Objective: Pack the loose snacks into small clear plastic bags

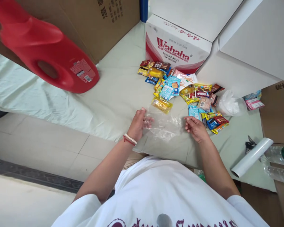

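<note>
A clear plastic bag (164,126) is spread between my two hands, low over the pale green cloth. My left hand (138,123), with a beaded bracelet and a red cord at the wrist, grips the bag's left side. On the other side, the fingers of my right hand (195,127) pinch its right edge. Just beyond the bag lies a yellow-wrapped snack (162,104). Behind it is a heap of small packaged snacks, among them light blue packets (170,86). Another group of snack packets (214,121) lies beside my right hand.
A white Wahaha water carton (177,44) stands behind the snacks. To the left is a large red jug (49,53) before a brown carton (85,25). A white plastic bag (232,103), a white roll (252,157) and clear bottles (279,173) are on the right.
</note>
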{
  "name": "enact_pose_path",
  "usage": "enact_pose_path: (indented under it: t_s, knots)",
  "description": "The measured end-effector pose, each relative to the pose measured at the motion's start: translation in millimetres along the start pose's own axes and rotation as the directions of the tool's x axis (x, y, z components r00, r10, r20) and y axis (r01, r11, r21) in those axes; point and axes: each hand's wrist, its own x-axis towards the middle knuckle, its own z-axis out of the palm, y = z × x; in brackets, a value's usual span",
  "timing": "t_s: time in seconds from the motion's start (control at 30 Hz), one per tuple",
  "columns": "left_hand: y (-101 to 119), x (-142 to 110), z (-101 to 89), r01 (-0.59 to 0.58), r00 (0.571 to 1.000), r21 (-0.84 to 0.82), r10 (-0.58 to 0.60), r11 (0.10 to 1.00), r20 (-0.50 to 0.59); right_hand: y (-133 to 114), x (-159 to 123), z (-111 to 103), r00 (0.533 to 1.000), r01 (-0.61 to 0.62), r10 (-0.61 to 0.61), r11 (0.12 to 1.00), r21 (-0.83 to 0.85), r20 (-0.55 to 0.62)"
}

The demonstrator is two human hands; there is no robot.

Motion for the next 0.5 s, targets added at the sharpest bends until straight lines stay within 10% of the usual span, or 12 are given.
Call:
enact_pose_path:
  t_s: [0.13,0.27,0.5]
  knots:
    - [-2.6,-19.9,-5.1,0.087,0.989,-0.161,-0.065,0.983,0.136,11.2,-11.6,15.6,0.989,-0.073,0.065,0.996,0.054,0.13]
    - [-18.2,-35.5,-10.6,0.087,0.995,0.003,-0.087,0.996,-0.041,19.4,-16.1,25.7,0.986,-0.097,0.1,0.995,-0.027,0.13]
    - [-36.3,-32.5,-12.3,0.007,0.998,0.233,0.007,0.972,-0.059,8.1,-17.6,17.6,0.928,0.226,-0.267,0.958,-0.178,-0.259]
